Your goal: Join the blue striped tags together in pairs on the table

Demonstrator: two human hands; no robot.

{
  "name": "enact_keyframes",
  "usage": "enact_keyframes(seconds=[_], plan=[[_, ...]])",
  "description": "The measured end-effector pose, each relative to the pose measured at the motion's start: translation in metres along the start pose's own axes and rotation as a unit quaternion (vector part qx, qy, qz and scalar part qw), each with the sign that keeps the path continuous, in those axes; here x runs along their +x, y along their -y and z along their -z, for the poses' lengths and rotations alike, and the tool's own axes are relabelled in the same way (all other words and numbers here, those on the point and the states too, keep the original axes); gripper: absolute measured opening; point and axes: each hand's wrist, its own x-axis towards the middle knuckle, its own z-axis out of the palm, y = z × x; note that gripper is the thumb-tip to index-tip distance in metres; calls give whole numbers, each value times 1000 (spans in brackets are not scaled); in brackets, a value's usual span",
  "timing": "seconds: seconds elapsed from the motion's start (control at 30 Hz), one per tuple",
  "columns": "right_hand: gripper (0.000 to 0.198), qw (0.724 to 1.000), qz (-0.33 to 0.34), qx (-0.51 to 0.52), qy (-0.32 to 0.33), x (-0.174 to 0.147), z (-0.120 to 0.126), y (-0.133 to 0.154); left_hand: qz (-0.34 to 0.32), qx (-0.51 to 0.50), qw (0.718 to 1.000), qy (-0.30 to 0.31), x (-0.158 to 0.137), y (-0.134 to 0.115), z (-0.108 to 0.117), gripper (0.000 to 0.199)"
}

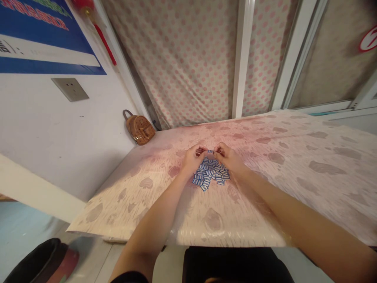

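A loose pile of small flat blue-and-white pieces [207, 173] lies on the patterned tablecloth [159, 208]. Just beyond the pile, one small blue-and-white piece [210, 151] is held up between my two hands. My left hand [194, 157] pinches its left end with fingers curled in. At the right end, my right hand [228, 154] closes its thumb and fingers on the same piece. Both forearms reach in over the near edge, one on each side of the pile. What is printed on the pieces is too small to read.
A small brown backpack [141, 129] stands at the table's far left corner against the wall. Behind the table hangs a polka-dot curtain [182, 59] with a white frame post [244, 59]. A dark-lined bin [44, 259] is on the floor at lower left.
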Motion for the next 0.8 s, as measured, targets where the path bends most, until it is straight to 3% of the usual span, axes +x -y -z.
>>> enact_keyframes(seconds=[0.13, 0.23, 0.37, 0.47, 0.57, 0.63, 0.8], plan=[[13, 999, -26, 23, -40, 3, 0, -7, 102, -47, 994, -1, 6, 10, 10, 4], [14, 996, -48, 19, -75, 4, 4, -8, 201, -69, 976, 37, 6, 13, 24, 8], [13, 994, -55, -17, -98, 3, 8, -9, 268, -67, 953, 124, 0, 12, 44, 17], [12, 993, -52, -30, -100, 3, 8, -10, 261, -14, 953, 156, -1, 18, 49, 24], [11, 993, -51, -33, -100, 3, 7, -11, 201, 123, 970, 65, 6, 30, 40, 18], [10, 993, -50, -30, -98, 3, 7, -10, 174, 187, 966, 36, 12, 38, 29, 13], [9, 994, -51, -20, -97, 3, 8, -4, 159, 242, 955, 64, 19, 47, 8, 17]])
